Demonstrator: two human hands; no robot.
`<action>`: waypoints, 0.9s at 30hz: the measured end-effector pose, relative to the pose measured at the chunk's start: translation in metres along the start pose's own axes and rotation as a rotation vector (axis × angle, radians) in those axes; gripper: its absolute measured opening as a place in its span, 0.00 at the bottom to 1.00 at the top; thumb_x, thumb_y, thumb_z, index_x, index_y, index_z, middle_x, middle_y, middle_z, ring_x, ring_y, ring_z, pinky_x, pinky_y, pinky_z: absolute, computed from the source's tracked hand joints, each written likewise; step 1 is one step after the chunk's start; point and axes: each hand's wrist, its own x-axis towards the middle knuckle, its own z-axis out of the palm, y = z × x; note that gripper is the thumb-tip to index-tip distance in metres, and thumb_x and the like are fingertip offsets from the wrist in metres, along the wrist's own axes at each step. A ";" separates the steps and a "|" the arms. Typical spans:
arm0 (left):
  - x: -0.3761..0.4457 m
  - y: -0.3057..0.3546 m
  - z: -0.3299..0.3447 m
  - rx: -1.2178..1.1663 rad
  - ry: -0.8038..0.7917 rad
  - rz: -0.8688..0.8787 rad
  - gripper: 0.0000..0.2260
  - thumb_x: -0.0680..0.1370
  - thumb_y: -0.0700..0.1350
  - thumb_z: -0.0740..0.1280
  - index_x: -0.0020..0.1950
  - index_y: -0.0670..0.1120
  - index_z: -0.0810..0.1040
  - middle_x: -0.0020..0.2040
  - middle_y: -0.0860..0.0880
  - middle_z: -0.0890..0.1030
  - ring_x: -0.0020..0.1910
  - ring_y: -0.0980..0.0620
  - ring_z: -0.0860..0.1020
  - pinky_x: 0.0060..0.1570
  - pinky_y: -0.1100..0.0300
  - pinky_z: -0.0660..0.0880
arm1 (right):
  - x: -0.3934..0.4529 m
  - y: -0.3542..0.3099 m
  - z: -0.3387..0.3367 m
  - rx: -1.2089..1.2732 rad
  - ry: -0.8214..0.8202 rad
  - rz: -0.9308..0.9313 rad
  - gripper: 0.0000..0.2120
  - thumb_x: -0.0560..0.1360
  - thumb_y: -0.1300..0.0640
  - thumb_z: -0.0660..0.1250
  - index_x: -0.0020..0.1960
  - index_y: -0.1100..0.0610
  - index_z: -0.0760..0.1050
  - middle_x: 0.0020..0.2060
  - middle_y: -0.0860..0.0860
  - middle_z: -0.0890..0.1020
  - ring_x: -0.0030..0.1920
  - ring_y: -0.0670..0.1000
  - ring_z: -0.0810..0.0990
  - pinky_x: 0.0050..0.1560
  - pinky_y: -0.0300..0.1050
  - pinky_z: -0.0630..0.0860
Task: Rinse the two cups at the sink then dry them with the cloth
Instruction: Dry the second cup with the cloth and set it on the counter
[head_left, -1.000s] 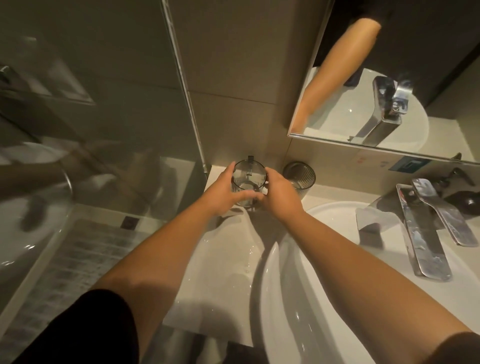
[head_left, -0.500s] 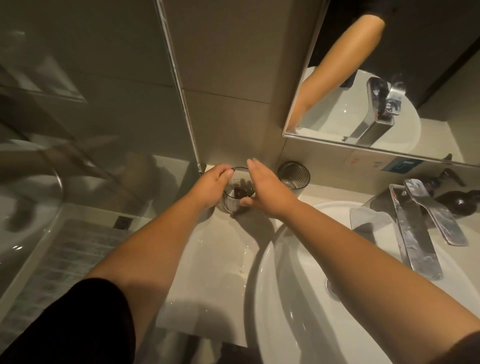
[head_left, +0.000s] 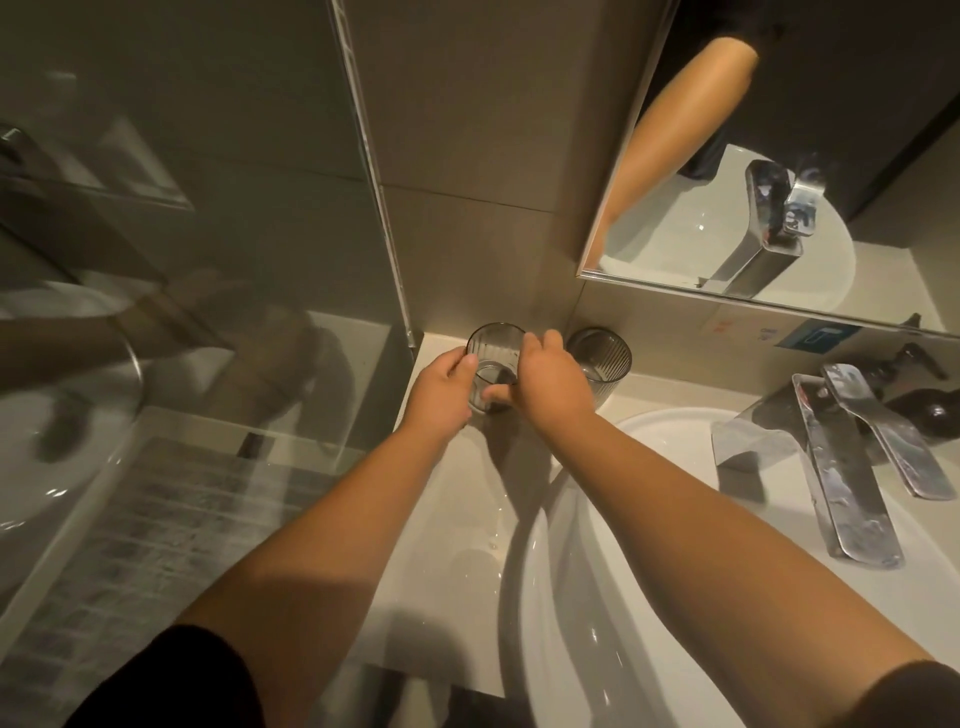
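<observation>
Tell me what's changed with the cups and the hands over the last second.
The smoky cup went from lifted between both hands down onto the counter near the corner. The left hand and right hand still grip its sides. The ribbed cup and the tap stayed put.

A bathroom: a white basin (head_left: 545, 597) set in a pale desk (head_left: 447, 519), a chrome tap (head_left: 852, 467) behind the basin, a mirror (head_left: 779, 156) above it, a glass shower screen (head_left: 182, 234) left of it.
</observation>
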 end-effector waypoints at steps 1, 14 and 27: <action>-0.001 0.001 0.001 -0.013 0.003 0.001 0.12 0.84 0.47 0.60 0.43 0.58 0.78 0.45 0.50 0.79 0.44 0.50 0.75 0.45 0.52 0.75 | 0.000 -0.001 0.000 0.010 -0.002 0.012 0.34 0.67 0.40 0.74 0.61 0.62 0.68 0.56 0.58 0.70 0.53 0.61 0.76 0.50 0.52 0.74; 0.037 0.011 -0.009 -0.084 0.021 -0.101 0.08 0.80 0.48 0.67 0.43 0.50 0.84 0.44 0.44 0.83 0.39 0.45 0.79 0.41 0.52 0.76 | -0.012 0.016 0.008 0.573 -0.043 0.139 0.21 0.71 0.53 0.73 0.61 0.56 0.73 0.50 0.49 0.77 0.52 0.55 0.79 0.54 0.54 0.77; 0.019 0.003 0.013 0.037 0.147 0.048 0.14 0.81 0.48 0.65 0.64 0.44 0.79 0.58 0.45 0.83 0.53 0.44 0.81 0.61 0.46 0.77 | -0.018 0.022 0.021 0.552 0.037 0.163 0.39 0.73 0.48 0.71 0.76 0.56 0.56 0.69 0.54 0.72 0.68 0.55 0.70 0.64 0.46 0.68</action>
